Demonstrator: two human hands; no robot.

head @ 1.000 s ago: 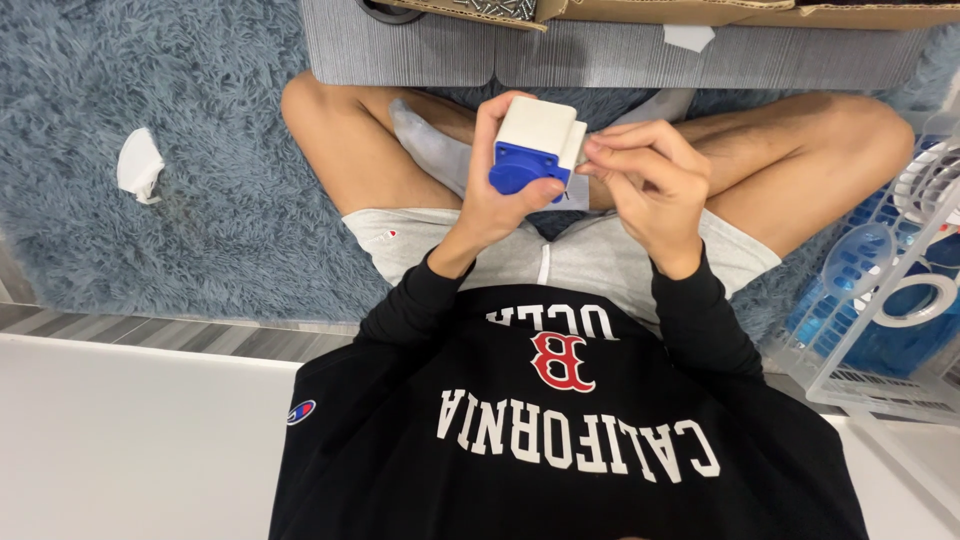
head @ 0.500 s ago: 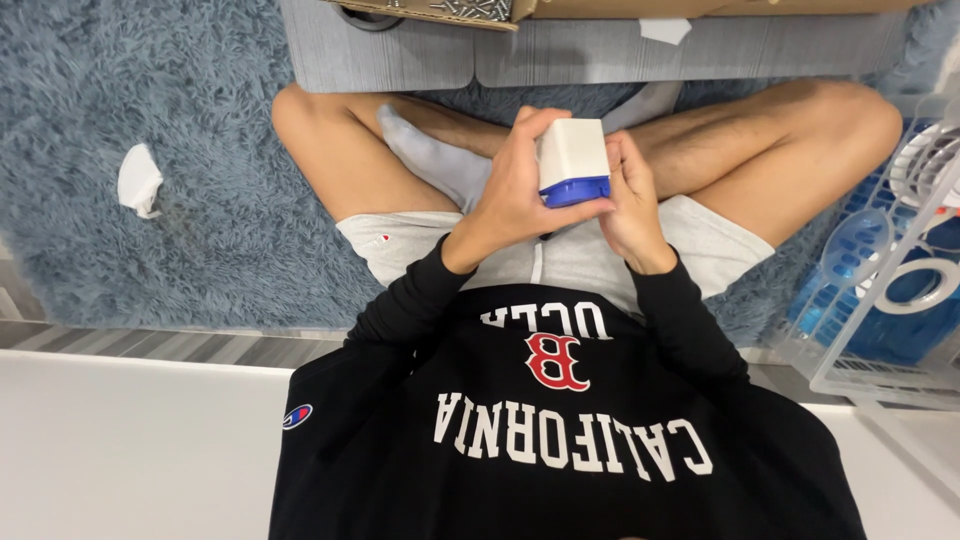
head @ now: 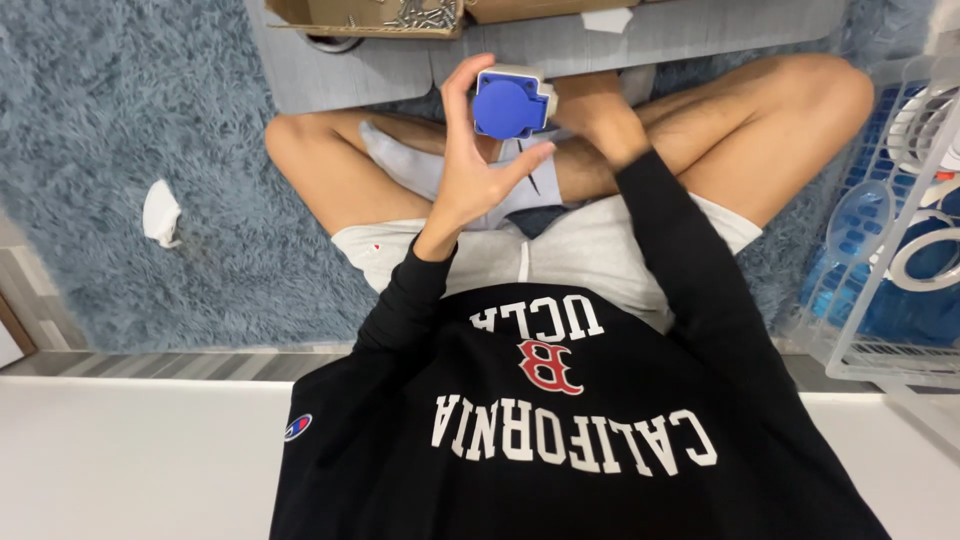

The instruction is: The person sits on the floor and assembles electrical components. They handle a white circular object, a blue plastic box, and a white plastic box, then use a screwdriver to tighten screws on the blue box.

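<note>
My left hand [head: 470,170] is raised over my crossed legs and grips a small white-grey socket box [head: 513,102]. The box's round blue face is turned up toward the camera, with my thumb and fingers around its sides. My right hand [head: 600,118] is lower, just right of the box and apart from it, resting over my shin. Its fingers are turned away and partly hidden, so I cannot tell whether it holds anything.
An open cardboard box with several screws [head: 400,14] stands on a grey board [head: 350,70] beyond my knees. A crumpled white scrap [head: 160,212] lies on the shaggy blue rug [head: 120,120]. A white wire basket with blue items [head: 880,250] stands at the right.
My right hand has let go of the socket box and dropped toward my leg. My left hand alone has lifted the box and turned its blue face upward.
</note>
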